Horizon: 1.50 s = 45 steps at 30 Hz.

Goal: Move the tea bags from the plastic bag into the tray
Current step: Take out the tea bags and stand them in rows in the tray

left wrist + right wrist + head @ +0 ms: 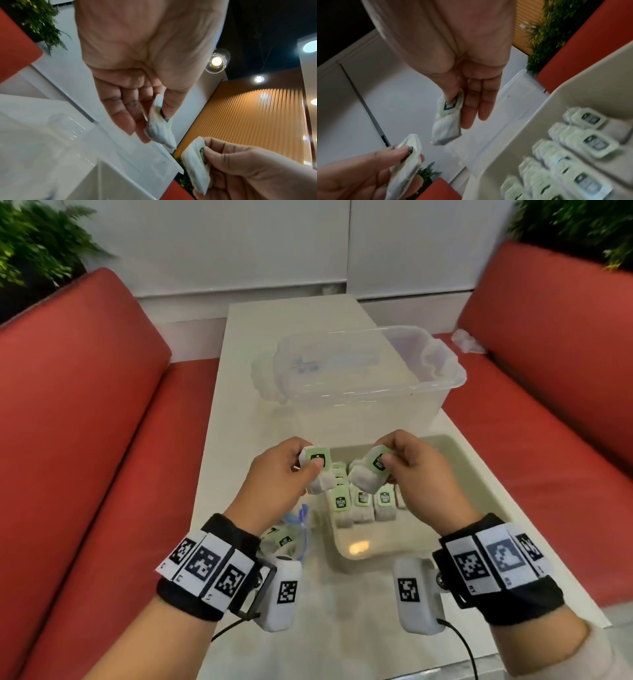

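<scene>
Nearest the wearer, just left of the beige tray [346,546], the clear plastic bag [291,537] lies on the white table [239,440] with a few tea bags seemingly left inside, half hidden by the left wrist. In the tray, rows of green-tagged tea bags [363,505] lie side by side against its left part. Above the tray's far-left part, the left hand [274,470] pinches one tea bag [317,470] between thumb and fingers, and the right hand [414,467] pinches another tea bag [371,470] the same way, the two bags almost meeting. The step in hand looks like placing. Next, each bag likely wants lowering into a free spot beside the rows, tag up, then releasing. Beyond the tray stands a clear plastic bin [442,392].
</scene>
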Motion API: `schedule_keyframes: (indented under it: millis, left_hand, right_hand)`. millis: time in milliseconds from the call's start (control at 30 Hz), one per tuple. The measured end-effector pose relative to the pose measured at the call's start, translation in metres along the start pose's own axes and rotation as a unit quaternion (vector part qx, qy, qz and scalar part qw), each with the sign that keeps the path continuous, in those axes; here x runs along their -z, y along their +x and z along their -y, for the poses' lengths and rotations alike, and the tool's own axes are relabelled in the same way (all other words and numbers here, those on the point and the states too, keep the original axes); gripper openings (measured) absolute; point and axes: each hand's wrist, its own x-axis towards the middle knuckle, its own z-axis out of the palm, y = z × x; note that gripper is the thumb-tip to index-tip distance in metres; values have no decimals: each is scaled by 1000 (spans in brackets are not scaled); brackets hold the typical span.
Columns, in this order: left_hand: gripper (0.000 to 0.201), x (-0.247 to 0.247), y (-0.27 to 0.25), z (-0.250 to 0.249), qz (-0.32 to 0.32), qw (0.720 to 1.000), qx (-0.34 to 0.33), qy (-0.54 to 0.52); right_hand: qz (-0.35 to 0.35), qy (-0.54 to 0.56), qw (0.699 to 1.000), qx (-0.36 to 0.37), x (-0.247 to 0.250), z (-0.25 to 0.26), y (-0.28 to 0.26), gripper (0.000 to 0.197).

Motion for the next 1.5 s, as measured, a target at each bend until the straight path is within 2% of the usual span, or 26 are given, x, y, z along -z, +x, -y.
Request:
schedule_keyframes:
  millis: [100, 200, 333, 433, 533, 667, 800, 1000, 1100, 1300, 1500]
  left_hand:
    - [8, -22, 21, -24, 26, 999, -21, 18]
    - [10, -43, 46, -48, 54, 991, -64, 103]
    - [5, -82, 83, -83, 115, 968, -102, 201]
    - [11, -113, 108, -98, 161, 942, -118, 271]
    - [9, -143, 127, -102, 207, 916, -110, 326]
    - [20, -178, 140, -98, 262, 878, -94, 389]
    - [17, -201, 143, -88, 310, 842, -61, 437]
    - [15, -215, 144, -80, 327, 804, -38, 495]
    - [19, -219, 145, -74, 308, 801, -24, 512]
    - [20, -217, 147, -67, 275, 818, -16, 505]
    - [28, -193, 151, -74, 257, 866, -9, 428]
  right_hand:
    - [-10, -48, 999, -3, 34, -22, 3, 21]
    - [-39, -114, 993, -7, 66, -50, 5, 16]
    - [-65, -137, 987, -45, 107, -85, 5, 15]
    - [-66, -129, 987, -63, 128, -102, 6, 18]
    - [-66, -122, 988, -72, 140, -115, 8, 20]
    - [-61, -113, 989, -78, 148, -129, 10, 21]
    - [-48, -101, 991, -79, 148, -135, 11, 21]
    - [-34, -88, 993, -70, 145, -136, 13, 21]
    - [-33, -80, 994, -65, 144, -135, 15, 21]
    - [-27, -74, 995, -67, 140, -134, 19, 21]
    - [-21, -84, 995, -47, 136, -131, 23, 22]
